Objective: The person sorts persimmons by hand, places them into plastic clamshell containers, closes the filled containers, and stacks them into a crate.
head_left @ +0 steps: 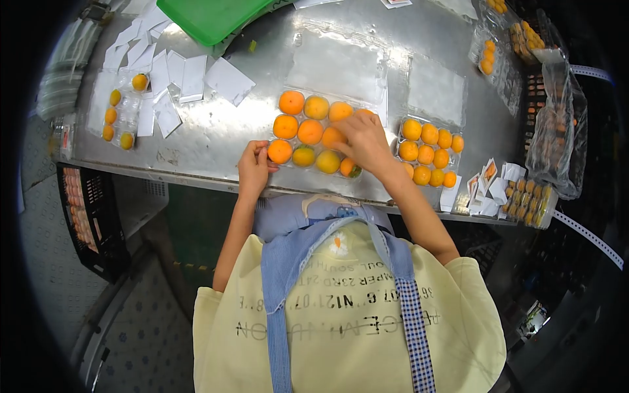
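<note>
A clear plastic clamshell tray [278, 167] lies on the metal table in front of me, filled with rows of round orange fruits [310, 131], some with greenish patches. My left hand [254, 166] is closed at the tray's front left corner, thumb against the edge beside the nearest fruit. Over the tray's right side reaches my right hand [365, 141]. Its thumb and fingers close around an orange fruit [333, 137] in the middle row, and the hand partly hides the fruits at that end. The tray's lid [335, 65] is folded back, away from me.
To the right stands a second open tray of smaller orange fruits [426, 154]. At left, a part-filled tray [134, 108] sits beside scattered white cards [193, 78]. A green plastic bin [209, 19] is at the back. Black crates [98, 219] flank the metal table [196, 147].
</note>
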The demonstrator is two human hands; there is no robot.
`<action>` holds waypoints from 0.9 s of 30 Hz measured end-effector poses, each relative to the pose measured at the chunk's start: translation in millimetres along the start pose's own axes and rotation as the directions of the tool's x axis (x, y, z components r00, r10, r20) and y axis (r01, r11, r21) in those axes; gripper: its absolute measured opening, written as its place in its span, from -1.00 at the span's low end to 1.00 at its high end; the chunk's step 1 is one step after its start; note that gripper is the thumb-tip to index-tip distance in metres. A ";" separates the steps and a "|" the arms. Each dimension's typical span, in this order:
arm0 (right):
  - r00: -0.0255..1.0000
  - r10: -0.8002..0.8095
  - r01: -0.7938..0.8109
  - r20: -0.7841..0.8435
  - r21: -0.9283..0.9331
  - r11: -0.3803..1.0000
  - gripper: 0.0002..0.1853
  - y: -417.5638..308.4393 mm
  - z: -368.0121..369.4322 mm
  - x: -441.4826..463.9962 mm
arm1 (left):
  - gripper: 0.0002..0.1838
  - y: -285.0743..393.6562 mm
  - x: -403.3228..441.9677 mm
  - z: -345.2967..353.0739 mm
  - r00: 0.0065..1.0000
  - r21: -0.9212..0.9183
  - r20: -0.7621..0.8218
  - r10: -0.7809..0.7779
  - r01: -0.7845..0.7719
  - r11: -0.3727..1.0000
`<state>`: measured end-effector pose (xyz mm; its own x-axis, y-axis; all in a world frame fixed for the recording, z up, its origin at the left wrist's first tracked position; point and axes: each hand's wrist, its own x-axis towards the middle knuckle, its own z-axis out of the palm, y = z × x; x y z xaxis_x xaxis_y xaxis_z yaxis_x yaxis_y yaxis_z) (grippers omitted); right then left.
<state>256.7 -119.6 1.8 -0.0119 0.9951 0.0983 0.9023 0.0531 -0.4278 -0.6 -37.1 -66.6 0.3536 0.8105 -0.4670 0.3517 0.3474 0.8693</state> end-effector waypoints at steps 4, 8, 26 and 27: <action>0.990 0.138 -0.139 -0.031 -0.039 0.990 -0.58 -15.6 13.0 -10.0 | -0.79 -0.2 -7.5 3.1 0.999 -0.034 0.015 -0.034 0.035 0.999; 0.987 0.158 -0.157 0.022 -0.058 0.986 -0.55 -18.1 12.6 -7.5 | -0.80 1.3 -11.4 5.2 0.999 -0.077 -0.003 -0.033 0.033 0.996; 0.757 0.430 -0.436 0.491 0.871 -0.226 -0.49 -48.5 -25.4 -41.5 | -0.46 107.2 -51.7 48.4 0.806 0.022 0.291 0.516 -0.545 0.838; 0.766 0.419 -0.426 0.488 0.873 -0.238 -0.49 -51.0 -25.8 -42.7 | -0.42 109.0 -51.1 51.2 0.776 0.000 0.338 0.532 -0.566 0.825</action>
<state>222.2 -166.9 42.6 0.1584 0.8252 -0.5421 -0.5859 -0.3634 -0.7243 64.1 -64.9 43.7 0.7544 0.6548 0.0456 0.0902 -0.1723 0.9809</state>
